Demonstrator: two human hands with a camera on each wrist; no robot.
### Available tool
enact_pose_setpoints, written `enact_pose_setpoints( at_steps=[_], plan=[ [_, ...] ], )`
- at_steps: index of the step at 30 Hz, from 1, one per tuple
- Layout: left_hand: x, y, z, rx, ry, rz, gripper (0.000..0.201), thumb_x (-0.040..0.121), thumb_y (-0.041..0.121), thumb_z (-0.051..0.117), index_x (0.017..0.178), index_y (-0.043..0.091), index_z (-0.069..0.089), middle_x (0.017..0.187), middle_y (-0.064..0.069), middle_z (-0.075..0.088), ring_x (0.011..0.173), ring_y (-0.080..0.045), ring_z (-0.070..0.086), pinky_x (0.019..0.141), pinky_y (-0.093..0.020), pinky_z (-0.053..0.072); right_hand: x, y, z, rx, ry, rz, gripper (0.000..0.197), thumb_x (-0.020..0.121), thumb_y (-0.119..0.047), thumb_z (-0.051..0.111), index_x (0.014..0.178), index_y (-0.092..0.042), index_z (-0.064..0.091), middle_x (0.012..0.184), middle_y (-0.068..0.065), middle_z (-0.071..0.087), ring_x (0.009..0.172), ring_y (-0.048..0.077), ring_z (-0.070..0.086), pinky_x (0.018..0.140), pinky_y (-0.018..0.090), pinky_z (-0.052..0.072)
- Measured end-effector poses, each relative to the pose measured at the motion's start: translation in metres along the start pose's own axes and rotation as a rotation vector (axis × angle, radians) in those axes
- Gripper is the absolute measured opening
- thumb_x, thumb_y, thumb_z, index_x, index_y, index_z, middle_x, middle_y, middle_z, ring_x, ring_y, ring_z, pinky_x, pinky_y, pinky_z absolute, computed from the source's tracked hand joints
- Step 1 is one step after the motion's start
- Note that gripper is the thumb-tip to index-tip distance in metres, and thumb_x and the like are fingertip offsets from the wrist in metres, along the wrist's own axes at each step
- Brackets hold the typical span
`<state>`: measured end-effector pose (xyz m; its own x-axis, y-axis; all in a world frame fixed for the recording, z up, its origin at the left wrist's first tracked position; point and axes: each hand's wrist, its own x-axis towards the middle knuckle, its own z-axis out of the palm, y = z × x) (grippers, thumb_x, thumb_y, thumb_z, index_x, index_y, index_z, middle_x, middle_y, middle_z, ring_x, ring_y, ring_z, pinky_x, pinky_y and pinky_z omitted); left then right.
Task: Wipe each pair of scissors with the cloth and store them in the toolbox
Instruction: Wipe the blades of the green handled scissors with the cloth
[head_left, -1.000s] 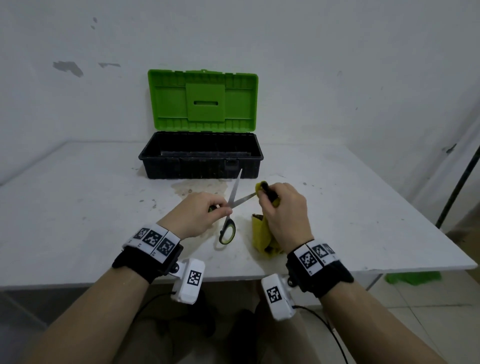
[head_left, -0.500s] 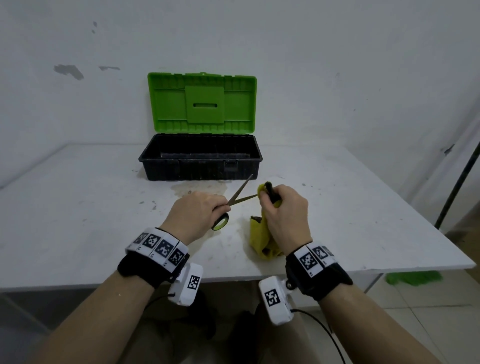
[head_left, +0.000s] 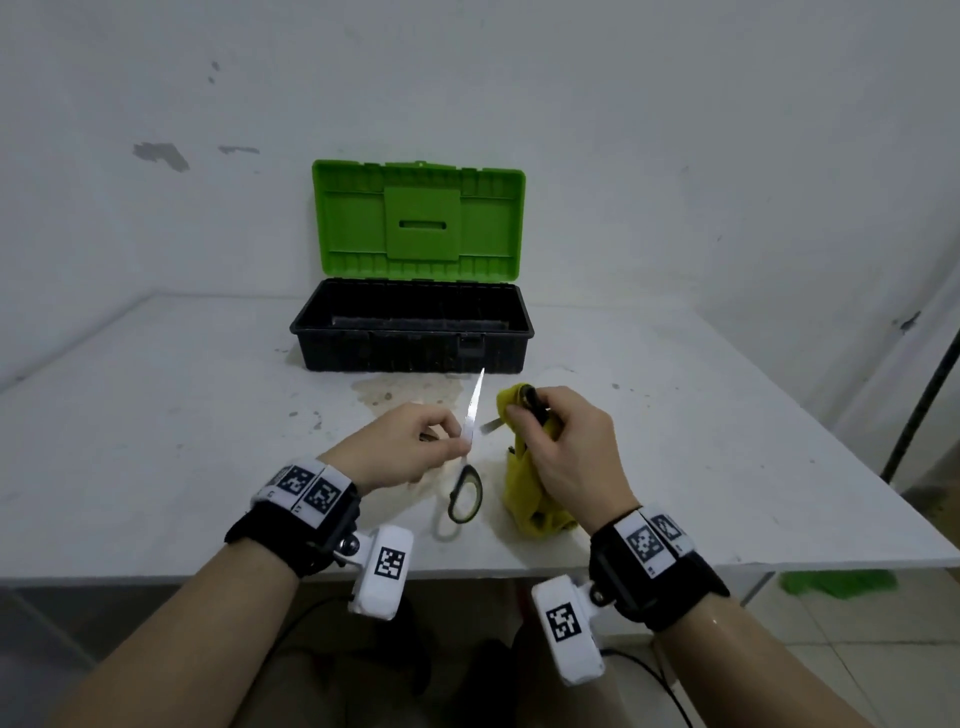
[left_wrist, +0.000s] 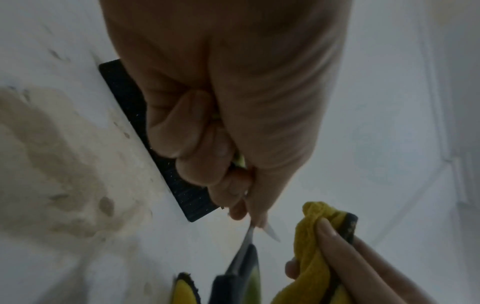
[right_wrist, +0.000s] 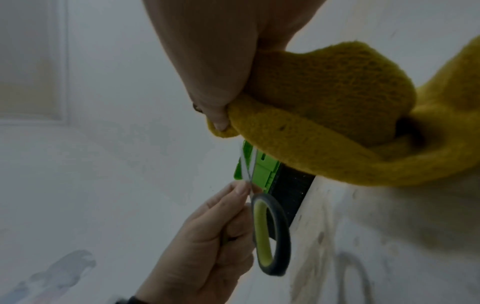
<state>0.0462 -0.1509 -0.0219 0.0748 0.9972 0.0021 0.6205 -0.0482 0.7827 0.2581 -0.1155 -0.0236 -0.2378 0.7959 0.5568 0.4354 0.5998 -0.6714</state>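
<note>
My left hand (head_left: 415, 441) pinches a pair of scissors (head_left: 471, 415) near the pivot, above the table. The blades stand apart. One points up toward the toolbox and the other points right, to the edge of the yellow cloth (head_left: 530, 499). The black and green handle loop (head_left: 465, 493) hangs toward me. My right hand (head_left: 566, 447) grips the bunched cloth, whose lower end rests on the table. The left wrist view has the blades (left_wrist: 249, 232) beside the cloth (left_wrist: 311, 236). The right wrist view shows the cloth (right_wrist: 324, 123) above the handle loop (right_wrist: 270, 236). The toolbox (head_left: 410, 353) stands behind with its green lid (head_left: 418, 218) up.
The white table (head_left: 156, 415) has a brown stain (head_left: 405, 389) in front of the toolbox. Its front edge runs just under my wrists. A dark pole (head_left: 924, 395) leans at the right, and something green (head_left: 836, 582) lies on the floor.
The scissors have turned in my left hand: the handle loop swung down toward me and the blades spread wider, one now pointing up. My right hand with the cloth barely moved.
</note>
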Motion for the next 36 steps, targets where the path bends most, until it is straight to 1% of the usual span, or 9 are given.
enact_pose_setpoints(
  at_steps=[2, 5, 10, 16, 22, 25, 28, 33, 36],
  plan=[
    [-0.001, 0.003, 0.000, -0.144, -0.056, -0.051, 0.015, 0.092, 0.029, 0.069, 0.088, 0.014, 0.066, 0.066, -0.002, 0.060, 0.050, -0.015, 0.050, 0.044, -0.024, 0.039, -0.003, -0.002, 0.001, -0.003, -0.087, -0.025, 0.005, 0.090, -0.029, 0.067, 0.088, -0.025, 0.065, 0.076, -0.013, 0.062, 0.074, 0.003, 0.057, 0.063, 0.012, 0.041],
    [-0.003, 0.004, -0.001, -0.275, -0.104, -0.099, 0.006, 0.088, 0.016, 0.073, 0.088, 0.012, 0.068, 0.066, 0.001, 0.065, 0.053, -0.014, 0.057, 0.047, -0.023, 0.046, -0.006, 0.000, 0.004, -0.032, -0.146, -0.034, 0.007, 0.090, -0.031, 0.067, 0.094, -0.027, 0.063, 0.080, -0.015, 0.063, 0.077, 0.001, 0.057, 0.065, 0.011, 0.041],
    [0.000, 0.004, -0.001, -0.407, -0.039, -0.122, 0.013, 0.083, 0.006, 0.076, 0.094, 0.008, 0.070, 0.074, -0.004, 0.073, 0.070, -0.016, 0.069, 0.069, -0.029, 0.058, -0.006, 0.000, 0.011, -0.134, -0.138, -0.078, 0.007, 0.091, -0.033, 0.064, 0.096, -0.028, 0.065, 0.085, -0.014, 0.065, 0.078, 0.004, 0.057, 0.070, 0.018, 0.046],
    [-0.002, 0.006, -0.001, -0.636, -0.023, -0.132, 0.019, 0.084, 0.003, 0.074, 0.103, 0.004, 0.070, 0.092, -0.013, 0.076, 0.090, -0.023, 0.074, 0.092, -0.038, 0.057, -0.004, 0.002, 0.013, -0.191, -0.085, -0.028, 0.011, 0.093, -0.033, 0.060, 0.089, -0.025, 0.067, 0.080, -0.011, 0.063, 0.075, 0.006, 0.055, 0.068, 0.022, 0.045],
    [-0.002, 0.009, 0.002, -0.833, 0.057, -0.132, 0.022, 0.089, 0.010, 0.069, 0.111, 0.007, 0.071, 0.102, -0.014, 0.075, 0.092, -0.024, 0.073, 0.076, -0.033, 0.058, -0.006, -0.001, 0.012, -0.143, -0.050, -0.006, 0.007, 0.092, -0.031, 0.062, 0.094, -0.026, 0.067, 0.085, -0.013, 0.063, 0.080, 0.004, 0.056, 0.071, 0.016, 0.044],
    [0.001, 0.012, 0.007, -0.978, 0.076, -0.172, 0.018, 0.094, 0.016, 0.065, 0.108, 0.007, 0.068, 0.102, -0.012, 0.073, 0.095, -0.033, 0.072, 0.075, -0.041, 0.060, -0.006, -0.005, 0.014, -0.118, -0.020, -0.025, 0.005, 0.091, -0.030, 0.064, 0.094, -0.027, 0.067, 0.084, -0.015, 0.063, 0.080, 0.002, 0.055, 0.070, 0.007, 0.040],
    [0.001, 0.016, 0.014, -1.079, 0.037, -0.165, 0.013, 0.095, 0.016, 0.062, 0.105, 0.008, 0.063, 0.103, -0.013, 0.071, 0.092, -0.039, 0.070, 0.076, -0.048, 0.060, -0.006, -0.008, 0.018, -0.113, -0.021, -0.040, 0.007, 0.090, -0.029, 0.065, 0.095, -0.025, 0.068, 0.085, -0.013, 0.064, 0.080, 0.002, 0.054, 0.070, 0.007, 0.039],
    [0.005, 0.014, 0.028, -1.075, 0.191, -0.138, 0.027, 0.087, -0.005, 0.066, 0.109, 0.012, 0.065, 0.088, -0.008, 0.071, 0.074, -0.022, 0.071, 0.063, -0.031, 0.059, -0.007, -0.010, 0.020, -0.082, 0.003, -0.035, 0.007, 0.089, -0.029, 0.066, 0.094, -0.024, 0.067, 0.086, -0.011, 0.065, 0.081, 0.005, 0.058, 0.073, 0.019, 0.046],
    [0.007, 0.018, 0.031, -1.102, 0.228, -0.187, 0.018, 0.088, -0.001, 0.067, 0.090, 0.014, 0.075, 0.081, -0.006, 0.074, 0.072, -0.016, 0.071, 0.063, -0.026, 0.055, -0.007, -0.010, 0.020, -0.085, 0.007, -0.039, 0.009, 0.090, -0.030, 0.065, 0.096, -0.024, 0.066, 0.087, -0.011, 0.065, 0.081, 0.005, 0.057, 0.074, 0.018, 0.046]
  ],
)
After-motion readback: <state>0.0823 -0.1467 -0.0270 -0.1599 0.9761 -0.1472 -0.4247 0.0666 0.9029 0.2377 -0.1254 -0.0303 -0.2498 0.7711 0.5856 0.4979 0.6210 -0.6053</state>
